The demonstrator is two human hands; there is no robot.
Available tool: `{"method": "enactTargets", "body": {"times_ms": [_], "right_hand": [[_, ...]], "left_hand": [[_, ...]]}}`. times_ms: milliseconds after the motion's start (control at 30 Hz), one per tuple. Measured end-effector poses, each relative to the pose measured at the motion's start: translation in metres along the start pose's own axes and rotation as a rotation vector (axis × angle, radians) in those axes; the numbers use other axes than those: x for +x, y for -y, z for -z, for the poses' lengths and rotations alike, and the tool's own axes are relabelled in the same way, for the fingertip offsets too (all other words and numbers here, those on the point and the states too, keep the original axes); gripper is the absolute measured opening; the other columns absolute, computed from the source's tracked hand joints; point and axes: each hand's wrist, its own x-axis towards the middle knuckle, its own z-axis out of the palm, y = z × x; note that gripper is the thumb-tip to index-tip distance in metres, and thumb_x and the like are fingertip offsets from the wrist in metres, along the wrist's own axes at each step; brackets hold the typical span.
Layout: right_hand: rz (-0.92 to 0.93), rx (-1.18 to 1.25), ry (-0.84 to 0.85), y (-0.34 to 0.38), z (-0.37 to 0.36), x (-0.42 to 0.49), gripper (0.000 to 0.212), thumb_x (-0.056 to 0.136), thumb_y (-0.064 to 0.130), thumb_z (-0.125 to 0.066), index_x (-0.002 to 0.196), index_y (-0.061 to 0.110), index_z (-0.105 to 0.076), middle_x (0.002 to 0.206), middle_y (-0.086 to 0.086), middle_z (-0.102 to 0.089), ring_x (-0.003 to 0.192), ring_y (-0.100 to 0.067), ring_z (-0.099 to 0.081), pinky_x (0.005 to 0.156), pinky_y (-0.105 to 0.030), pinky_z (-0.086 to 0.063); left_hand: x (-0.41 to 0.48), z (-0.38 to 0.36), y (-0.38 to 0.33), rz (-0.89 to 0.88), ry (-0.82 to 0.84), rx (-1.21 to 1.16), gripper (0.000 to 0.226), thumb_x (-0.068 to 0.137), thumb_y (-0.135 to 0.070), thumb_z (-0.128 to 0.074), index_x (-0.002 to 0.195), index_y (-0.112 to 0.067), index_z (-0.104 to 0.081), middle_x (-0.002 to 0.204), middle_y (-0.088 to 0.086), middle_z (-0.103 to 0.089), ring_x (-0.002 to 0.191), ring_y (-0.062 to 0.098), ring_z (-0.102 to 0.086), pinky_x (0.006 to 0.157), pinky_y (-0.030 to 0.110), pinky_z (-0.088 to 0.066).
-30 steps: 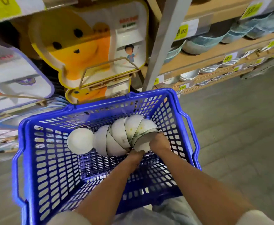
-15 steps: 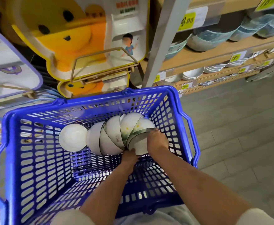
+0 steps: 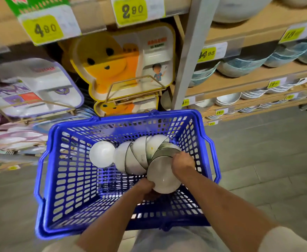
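Low in the centre of the frame, my left grip curls under the white bowl, and my right grip clasps its upper rim. The bowl sits at the right end of a nested row of bowls lying sideways inside the blue basket. Shelves with price tags fill the upper frame.

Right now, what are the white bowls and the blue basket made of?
White bowls: probably glazed ceramic, though melamine can't be ruled out; smooth and glossy, with soft highlights and thin dark rim lines. The left hand and right hand hold the nearest bowl. Blue basket: moulded plastic, slightly shiny; one solid colour, with a lattice of even slots and rounded rims.
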Motion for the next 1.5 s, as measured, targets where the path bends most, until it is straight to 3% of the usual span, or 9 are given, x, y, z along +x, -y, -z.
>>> {"method": "enactTargets", "body": {"times_ms": [267,467,667,800,900,1067,1233,1400,1500], "right_hand": [[0.362,0.538,0.105,-0.019,0.026,-0.020,0.047,0.102,0.012,-0.037,0.148,0.014,-0.037,0.150,-0.012,-0.042,0.134,-0.029,-0.042,0.106,-0.029,-0.034],[0.332,1.307,0.177,-0.025,0.065,-0.047,0.038,0.104,0.017,-0.038,0.139,0.026,-0.049,0.138,-0.006,-0.051,0.119,-0.024,-0.053,0.098,-0.039,-0.048],[0.376,1.497,0.137,-0.033,0.144,-0.077,0.028,0.100,0.016,-0.044,0.122,0.025,-0.060,0.106,-0.001,-0.067,0.092,-0.020,-0.062,0.049,-0.021,-0.052],[0.478,1.481,0.130,-0.039,0.201,-0.101,0.023,0.099,0.019,-0.048,0.111,0.027,-0.066,0.105,-0.008,-0.069,0.098,-0.031,-0.063,0.059,-0.036,-0.055],[0.504,1.460,0.072,-0.036,0.236,-0.122,0.019,0.098,0.019,-0.049,0.105,0.027,-0.065,0.098,-0.007,-0.065,0.086,-0.029,-0.062,0.045,-0.034,-0.054],[0.490,1.482,0.024,-0.027,0.273,-0.164,0.022,0.098,0.020,-0.048,0.117,0.017,-0.059,0.091,-0.006,-0.062,0.075,-0.025,-0.061,0.038,-0.034,-0.052],[0.541,1.458,-0.004,-0.024,0.293,-0.213,0.031,0.097,0.026,-0.052,0.124,0.013,-0.059,0.090,-0.004,-0.062,0.076,-0.022,-0.061,0.037,-0.030,-0.051],[0.624,1.455,-0.147,-0.015,0.299,-0.256,0.042,0.087,0.060,-0.055,0.108,0.028,-0.070,0.092,0.004,-0.075,0.088,-0.017,-0.068,0.067,-0.033,-0.056],[0.750,1.683,-0.197,-0.007,0.294,-0.274,0.040,0.091,0.053,-0.054,0.119,0.026,-0.066,0.112,0.001,-0.073,0.107,-0.018,-0.066,0.094,-0.038,-0.049]], "left_hand": [[-0.058,0.038,-0.014,0.044,0.121,0.053,0.033,0.097,-0.008,-0.039,0.126,0.007,-0.036,0.069,0.017,-0.072,0.072,0.029,-0.069,0.069,0.037,-0.055],[-0.131,0.056,-0.051,-0.068,0.241,0.164,0.030,0.093,-0.018,-0.041,0.085,0.003,-0.061,0.073,0.015,-0.069,0.053,0.016,-0.065,0.049,0.021,-0.049],[-0.212,0.064,-0.089,-0.432,-0.144,0.304,0.046,0.096,-0.036,-0.042,0.096,0.002,-0.068,0.075,0.015,-0.073,0.069,0.025,-0.070,0.067,0.031,-0.057],[-0.252,0.054,-0.105,-0.804,-0.277,0.025,0.029,0.098,-0.026,-0.037,0.122,-0.027,-0.052,0.108,-0.001,-0.066,0.094,0.018,-0.064,0.074,0.029,-0.053],[-0.282,0.040,-0.113,-1.048,-0.284,-0.268,0.029,0.092,-0.026,-0.040,0.110,-0.044,-0.055,0.112,-0.013,-0.064,0.097,0.005,-0.062,0.067,0.017,-0.052],[-0.315,0.027,-0.117,-1.245,-0.325,-0.607,0.046,0.078,-0.035,-0.046,0.123,-0.033,-0.055,0.126,0.000,-0.061,0.115,0.019,-0.058,0.092,0.042,-0.051],[-0.356,0.046,-0.128,-1.278,-0.160,-0.791,0.035,0.091,-0.021,-0.037,0.116,-0.017,-0.062,0.115,0.010,-0.066,0.102,0.027,-0.061,0.072,0.034,-0.050],[-0.397,0.057,-0.129,-1.212,0.031,-0.903,0.037,0.085,-0.020,-0.036,0.110,-0.013,-0.063,0.098,0.011,-0.070,0.086,0.030,-0.064,0.065,0.035,-0.053],[-0.420,0.056,-0.132,-1.162,0.082,-0.926,0.037,0.083,-0.021,-0.036,0.109,-0.010,-0.061,0.100,0.015,-0.067,0.086,0.032,-0.061,0.068,0.035,-0.052]]}}
